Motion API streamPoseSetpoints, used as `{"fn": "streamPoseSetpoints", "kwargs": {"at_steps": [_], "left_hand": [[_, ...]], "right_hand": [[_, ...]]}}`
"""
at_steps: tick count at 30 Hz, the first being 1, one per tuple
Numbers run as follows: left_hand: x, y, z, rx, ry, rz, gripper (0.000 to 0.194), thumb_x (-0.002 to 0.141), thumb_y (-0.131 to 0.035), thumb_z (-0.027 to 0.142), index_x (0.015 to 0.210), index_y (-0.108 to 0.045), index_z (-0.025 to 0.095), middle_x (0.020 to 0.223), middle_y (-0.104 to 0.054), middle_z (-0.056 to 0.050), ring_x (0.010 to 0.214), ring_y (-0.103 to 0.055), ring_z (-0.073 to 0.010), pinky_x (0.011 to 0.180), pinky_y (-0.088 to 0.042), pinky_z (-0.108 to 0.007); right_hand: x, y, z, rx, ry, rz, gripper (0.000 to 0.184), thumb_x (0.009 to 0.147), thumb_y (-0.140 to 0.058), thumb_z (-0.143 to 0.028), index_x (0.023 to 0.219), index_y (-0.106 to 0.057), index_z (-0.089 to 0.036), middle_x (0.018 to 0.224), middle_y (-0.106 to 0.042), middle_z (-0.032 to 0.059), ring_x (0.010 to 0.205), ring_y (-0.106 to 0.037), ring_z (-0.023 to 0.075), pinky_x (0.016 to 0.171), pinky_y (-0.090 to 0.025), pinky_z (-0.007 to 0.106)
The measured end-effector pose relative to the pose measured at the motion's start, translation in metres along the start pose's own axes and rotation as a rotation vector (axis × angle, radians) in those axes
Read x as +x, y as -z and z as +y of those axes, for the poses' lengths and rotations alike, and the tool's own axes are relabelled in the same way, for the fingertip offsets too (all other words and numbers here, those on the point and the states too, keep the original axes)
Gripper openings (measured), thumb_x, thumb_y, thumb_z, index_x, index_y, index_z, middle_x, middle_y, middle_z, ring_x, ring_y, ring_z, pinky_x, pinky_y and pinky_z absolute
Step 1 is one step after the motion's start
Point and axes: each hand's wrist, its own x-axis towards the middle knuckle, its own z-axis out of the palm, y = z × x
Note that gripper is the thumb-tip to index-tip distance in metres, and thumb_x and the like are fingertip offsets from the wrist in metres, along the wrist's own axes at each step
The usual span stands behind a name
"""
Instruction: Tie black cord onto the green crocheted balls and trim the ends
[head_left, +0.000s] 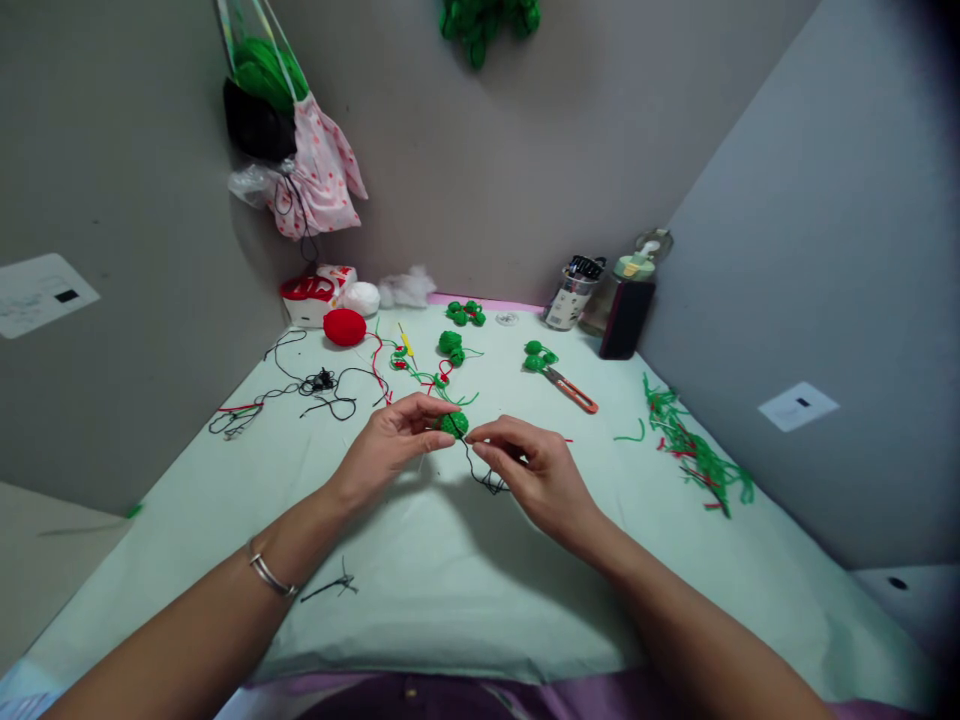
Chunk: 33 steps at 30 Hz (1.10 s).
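Between its thumb and fingers, my left hand point(401, 432) grips a small green crocheted ball point(454, 426) above the middle of the table. Right beside the ball, my right hand point(529, 465) is closed in a pinch on black yarn point(470, 462) that runs from the ball. Whether a needle is also in that pinch is too small to tell. The yarn's loose end lies in a tangle point(491, 484) under my right hand. Just beyond my hands are green crocheted pieces point(451, 346) and red and green strands point(442, 378).
A red yarn ball point(345, 327), yellow crochet hook point(406, 340) and tangled black yarn point(322, 381) lie at left. Orange-handled snips point(571, 390) sit right of centre. Yarn scraps point(697, 450), a phone point(628, 319) and a pen cup point(568, 300) are at right. Grey walls enclose the table point(420, 620).
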Motion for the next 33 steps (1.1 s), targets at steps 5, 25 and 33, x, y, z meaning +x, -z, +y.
{"fn": "streamPoseSetpoints", "kwargs": {"at_steps": [5,25,33], "left_hand": [[0.000,-0.002,0.000,0.018,-0.001,-0.010,0.026,0.073,-0.083,0.023,0.098,-0.074,0.023,0.090,-0.064,0.000,0.087,-0.059,-0.0138,0.084,-0.047,-0.028],[-0.002,-0.010,-0.003,0.070,-0.011,0.062,0.027,0.074,-0.080,0.025,0.100,-0.074,0.020,0.094,-0.072,-0.003,0.090,-0.066,-0.0177,0.085,-0.050,-0.032],[-0.003,-0.009,-0.003,0.041,0.002,0.028,0.029,0.076,-0.079,0.023,0.104,-0.071,0.021,0.100,-0.070,-0.004,0.094,-0.065,-0.0181,0.087,-0.051,-0.032]], "right_hand": [[0.001,0.000,0.001,0.021,-0.016,0.008,0.012,0.090,-0.061,-0.019,0.087,-0.072,-0.017,0.076,-0.066,0.0015,0.064,-0.053,0.0105,0.060,-0.040,0.023],[0.006,-0.006,0.012,0.282,-0.158,-0.080,0.020,0.092,-0.054,-0.023,0.112,-0.053,-0.020,0.073,-0.059,-0.0025,0.063,-0.062,0.0124,0.059,-0.051,0.025],[0.006,-0.005,0.015,-0.167,0.096,0.053,0.013,0.095,-0.056,-0.021,0.108,-0.060,-0.021,0.091,-0.067,0.0047,0.081,-0.064,0.0157,0.073,-0.049,0.029]]}}
